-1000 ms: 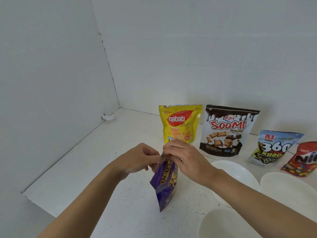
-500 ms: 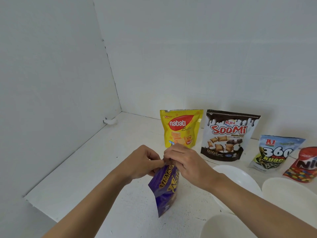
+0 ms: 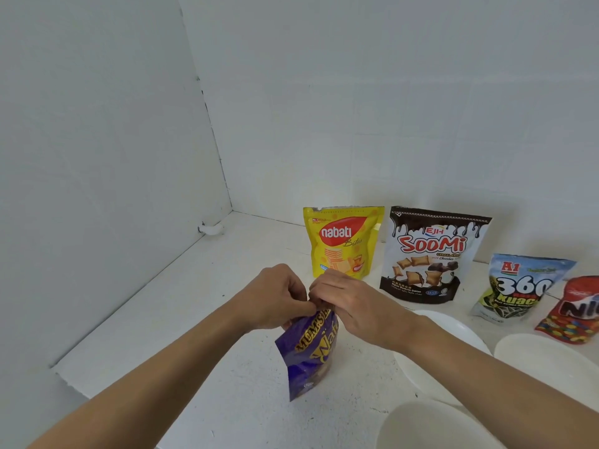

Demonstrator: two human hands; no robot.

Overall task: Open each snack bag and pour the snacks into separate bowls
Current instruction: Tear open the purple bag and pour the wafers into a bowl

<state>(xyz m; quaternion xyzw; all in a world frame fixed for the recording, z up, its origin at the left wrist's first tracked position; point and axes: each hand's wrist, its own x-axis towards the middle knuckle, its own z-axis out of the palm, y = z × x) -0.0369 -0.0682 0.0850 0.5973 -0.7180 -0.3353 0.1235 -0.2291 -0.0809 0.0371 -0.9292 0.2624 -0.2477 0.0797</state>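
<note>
Little has moved over the last second. Both hands have stayed pinched on the top of the purple bag [image 3: 308, 354], and the bag has turned slightly, so more of its front now faces the camera.

The left hand [image 3: 275, 296] grips the bag's top edge from the left, fingers curled in and thumb pressed to the seal. The bag hangs below the hands over the white surface [image 3: 194, 319], tilted with its lower corner pointing down and to the left. I cannot tell whether that corner touches the surface. It is a glossy deep-purple pouch, creased along its left side, with gold lettering slanting across the front that reads "MUMS" and part of "Wafer". Its top is hidden between the fingers, so whether the seal is torn cannot be told. The right hand [image 3: 350, 303] pinches the same edge from the right, knuckles up, touching the left hand.

Behind the purple bag, slightly to its right, a yellow bag [image 3: 340, 241] stands upright. To the right of that stands a brown-and-white bag [image 3: 431, 254] printed with cereal pillows. Right of the purple bag, a white bowl [image 3: 453, 328] is partly covered by the right forearm. A near bowl [image 3: 431, 426] sits at the frame's lower edge, and a far bowl [image 3: 544, 354] lies further right. Beyond these, well right of the purple bag, a blue bag [image 3: 518, 286] leans back. A red bag [image 3: 573, 312] just beside it is cut off by the frame edge.
</note>
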